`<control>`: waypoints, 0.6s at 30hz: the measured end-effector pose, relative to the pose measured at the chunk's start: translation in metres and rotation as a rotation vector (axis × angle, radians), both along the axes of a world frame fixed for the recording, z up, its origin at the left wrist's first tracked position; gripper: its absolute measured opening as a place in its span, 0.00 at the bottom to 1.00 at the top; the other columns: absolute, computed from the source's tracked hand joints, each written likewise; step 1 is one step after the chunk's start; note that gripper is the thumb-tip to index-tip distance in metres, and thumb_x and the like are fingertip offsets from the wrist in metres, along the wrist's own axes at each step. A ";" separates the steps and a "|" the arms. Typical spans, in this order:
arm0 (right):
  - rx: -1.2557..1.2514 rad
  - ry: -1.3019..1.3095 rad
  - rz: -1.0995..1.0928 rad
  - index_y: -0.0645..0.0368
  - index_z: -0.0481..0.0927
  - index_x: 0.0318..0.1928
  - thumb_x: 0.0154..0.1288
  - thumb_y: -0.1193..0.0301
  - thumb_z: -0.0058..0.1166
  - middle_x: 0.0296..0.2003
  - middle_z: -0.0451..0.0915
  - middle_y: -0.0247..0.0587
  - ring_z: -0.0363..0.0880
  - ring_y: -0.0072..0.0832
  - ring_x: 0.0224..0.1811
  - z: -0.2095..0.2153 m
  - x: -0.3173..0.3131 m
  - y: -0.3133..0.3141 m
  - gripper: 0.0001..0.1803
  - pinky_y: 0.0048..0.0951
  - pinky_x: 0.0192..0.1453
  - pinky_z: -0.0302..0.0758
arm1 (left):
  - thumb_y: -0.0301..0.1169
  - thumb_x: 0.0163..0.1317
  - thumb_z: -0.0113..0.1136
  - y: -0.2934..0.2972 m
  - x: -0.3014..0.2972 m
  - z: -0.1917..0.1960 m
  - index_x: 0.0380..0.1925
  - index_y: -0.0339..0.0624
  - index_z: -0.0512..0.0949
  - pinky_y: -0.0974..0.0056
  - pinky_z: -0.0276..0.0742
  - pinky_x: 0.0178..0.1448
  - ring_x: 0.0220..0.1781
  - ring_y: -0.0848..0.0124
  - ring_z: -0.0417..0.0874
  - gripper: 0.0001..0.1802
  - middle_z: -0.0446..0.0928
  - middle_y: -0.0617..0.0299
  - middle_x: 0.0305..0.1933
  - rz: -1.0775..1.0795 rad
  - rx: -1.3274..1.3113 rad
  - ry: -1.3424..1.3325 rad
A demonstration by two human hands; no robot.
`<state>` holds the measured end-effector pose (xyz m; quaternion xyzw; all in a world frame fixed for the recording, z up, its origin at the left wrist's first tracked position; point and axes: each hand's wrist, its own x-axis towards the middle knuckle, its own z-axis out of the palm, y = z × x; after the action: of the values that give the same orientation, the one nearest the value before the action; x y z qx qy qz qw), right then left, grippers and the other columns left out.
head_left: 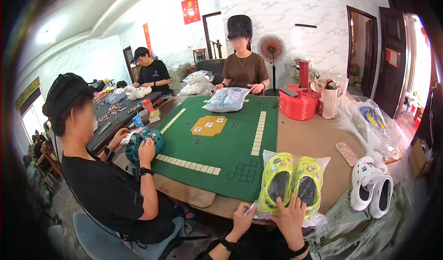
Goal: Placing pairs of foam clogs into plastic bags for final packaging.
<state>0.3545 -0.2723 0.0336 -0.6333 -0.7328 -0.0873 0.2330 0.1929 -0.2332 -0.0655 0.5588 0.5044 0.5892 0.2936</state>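
A pair of lime-green clogs [280, 165] with small charms lies side by side in a clear plastic bag [314, 222] at the near edge of the table. My left hand [241, 221] is closed in a pinch on the bag's lower left corner. Flat on the bag, over the heel end of the clogs, rests my right hand [290, 221] with its fingers stretched out and apart. It grips nothing that I can see.
Right of the bag are white clogs [380, 191], a phone [346, 154] and a red tape roll [297, 105]. A green mat [207, 147] covers the table's middle. At left, a person handles dark green clogs [154, 137]; across, another touches bagged pale-blue clogs [226, 98].
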 end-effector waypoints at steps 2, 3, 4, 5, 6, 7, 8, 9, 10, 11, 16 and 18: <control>0.089 0.031 0.023 0.51 0.77 0.49 0.30 0.54 0.72 0.53 0.68 0.56 0.67 0.46 0.50 -0.014 0.004 0.002 0.39 0.42 0.50 0.62 | 0.28 0.60 0.63 0.000 -0.003 -0.002 0.29 0.38 0.72 0.73 0.69 0.28 0.25 0.83 0.71 0.09 0.75 0.68 0.24 0.009 -0.016 -0.065; 0.173 0.066 0.045 0.53 0.78 0.47 0.30 0.54 0.72 0.52 0.69 0.55 0.68 0.45 0.49 -0.019 0.005 0.003 0.37 0.42 0.49 0.62 | 0.28 0.60 0.63 0.000 -0.004 -0.003 0.29 0.38 0.72 0.73 0.69 0.28 0.25 0.83 0.71 0.09 0.75 0.68 0.24 0.009 -0.017 -0.063; 0.172 0.068 0.045 0.53 0.78 0.47 0.30 0.54 0.72 0.52 0.69 0.55 0.68 0.45 0.49 -0.021 0.007 0.004 0.37 0.42 0.49 0.62 | 0.29 0.61 0.61 -0.001 -0.006 -0.004 0.29 0.38 0.73 0.74 0.69 0.28 0.24 0.84 0.71 0.08 0.75 0.68 0.24 -0.014 -0.064 -0.118; 0.207 0.043 0.049 0.53 0.79 0.44 0.34 0.54 0.70 0.51 0.70 0.54 0.69 0.44 0.48 -0.023 0.008 0.005 0.33 0.42 0.47 0.63 | 0.29 0.63 0.59 -0.001 -0.008 -0.005 0.30 0.39 0.73 0.74 0.69 0.28 0.24 0.84 0.71 0.07 0.75 0.68 0.24 -0.037 -0.110 -0.173; 0.241 0.018 0.048 0.54 0.79 0.42 0.38 0.53 0.68 0.49 0.72 0.53 0.70 0.44 0.47 -0.025 0.009 0.006 0.29 0.41 0.46 0.63 | 0.29 0.63 0.59 -0.003 -0.009 -0.002 0.30 0.39 0.73 0.74 0.69 0.28 0.24 0.84 0.71 0.07 0.75 0.68 0.24 -0.039 -0.112 -0.169; 0.240 0.021 0.045 0.54 0.79 0.42 0.38 0.53 0.68 0.49 0.72 0.53 0.70 0.44 0.47 -0.031 0.011 0.009 0.29 0.41 0.46 0.63 | 0.30 0.65 0.56 -0.004 -0.010 0.002 0.31 0.39 0.74 0.75 0.69 0.27 0.23 0.84 0.71 0.06 0.74 0.68 0.24 -0.108 -0.160 -0.237; 0.291 0.034 0.013 0.54 0.79 0.41 0.39 0.57 0.67 0.48 0.73 0.52 0.71 0.44 0.46 -0.039 0.013 0.014 0.26 0.41 0.46 0.63 | 0.30 0.67 0.54 -0.006 -0.010 0.004 0.32 0.39 0.74 0.75 0.69 0.27 0.22 0.84 0.70 0.07 0.74 0.68 0.23 -0.177 -0.208 -0.305; 0.343 0.047 -0.010 0.54 0.79 0.39 0.41 0.61 0.66 0.47 0.74 0.50 0.71 0.44 0.45 -0.040 0.012 0.017 0.22 0.41 0.46 0.63 | 0.30 0.67 0.54 -0.006 -0.012 0.004 0.32 0.39 0.74 0.75 0.69 0.27 0.22 0.84 0.70 0.07 0.74 0.68 0.23 -0.171 -0.208 -0.304; 0.339 0.105 0.008 0.54 0.80 0.37 0.41 0.65 0.64 0.45 0.75 0.48 0.71 0.43 0.44 -0.038 0.011 0.015 0.18 0.41 0.46 0.64 | 0.31 0.68 0.53 -0.007 -0.014 0.003 0.32 0.39 0.74 0.76 0.68 0.27 0.21 0.83 0.70 0.08 0.73 0.68 0.23 -0.227 -0.194 -0.354; 0.339 0.108 0.012 0.54 0.80 0.37 0.41 0.65 0.64 0.45 0.75 0.48 0.71 0.43 0.44 -0.039 0.012 0.015 0.18 0.41 0.46 0.64 | 0.32 0.69 0.51 -0.007 -0.015 0.002 0.32 0.39 0.74 0.76 0.67 0.26 0.20 0.83 0.69 0.09 0.72 0.68 0.22 -0.284 -0.179 -0.405; 0.267 0.146 0.198 0.52 0.81 0.37 0.41 0.66 0.65 0.46 0.75 0.44 0.71 0.42 0.45 -0.035 0.050 0.018 0.18 0.42 0.49 0.63 | 0.33 0.68 0.52 -0.008 -0.013 0.004 0.28 0.37 0.76 0.74 0.66 0.27 0.22 0.82 0.69 0.12 0.73 0.67 0.21 -0.308 -0.145 -0.118; 0.259 0.183 0.207 0.52 0.81 0.39 0.40 0.67 0.65 0.46 0.75 0.44 0.71 0.43 0.46 -0.026 0.053 0.017 0.20 0.44 0.51 0.63 | 0.32 0.66 0.55 -0.007 -0.014 0.011 0.23 0.34 0.77 0.72 0.64 0.28 0.22 0.81 0.68 0.14 0.73 0.66 0.20 -0.380 -0.081 0.022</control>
<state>0.4076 -0.2553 0.0078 -0.5245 -0.7524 -0.0986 0.3862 0.1792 -0.2403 -0.0544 0.6382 0.4162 0.4962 0.4163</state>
